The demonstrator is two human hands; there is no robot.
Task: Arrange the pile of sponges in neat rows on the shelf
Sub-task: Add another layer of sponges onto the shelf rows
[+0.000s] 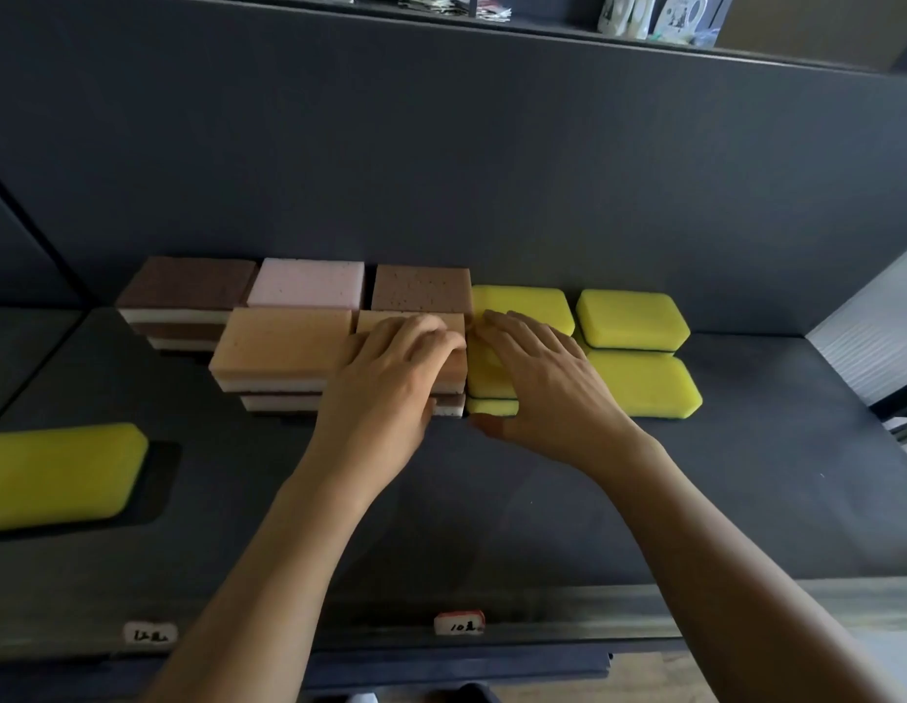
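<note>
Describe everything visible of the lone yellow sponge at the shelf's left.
The lone yellow sponge is a rounded-corner rectangular block, seemingly soft foam. It lies flat, yellow face up, on the dark shelf at front left, its left end cut off by the frame. A dark band edges its right and near sides: pad or shadow, unclear. Only the shelf touches it.

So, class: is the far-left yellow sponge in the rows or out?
Out: the yellow sponge lies flat and alone, apart from the sponge rows.
</note>
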